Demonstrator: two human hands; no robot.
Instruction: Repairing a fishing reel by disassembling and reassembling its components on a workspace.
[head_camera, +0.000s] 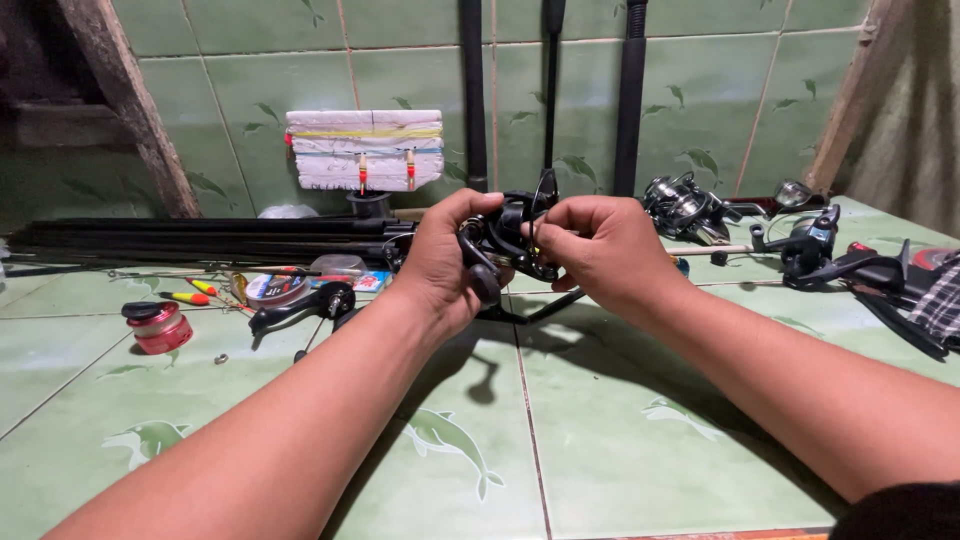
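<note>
Both our forearms come in from the bottom edge and meet above the green tiled floor (600, 440), which has dolphin pictures on it. Our left hand (440, 262) holds a black fishing reel (510, 240) in the air, its fingers closed around the reel body. Our right hand (600, 250) pinches a small part at the reel's front, fingers together on it. We judge that the reel could slip, because it hangs over hard tile with only 1 hand carrying it; a small part could also drop and roll away.

Farther left lie a red spool (158, 326), a black reel handle (300, 306) and some floats (190, 294). At the right lie 2 more reels (688, 208). Dark rods (200, 238) rest behind, and a white foam block (365, 148) stands by the wall.
</note>
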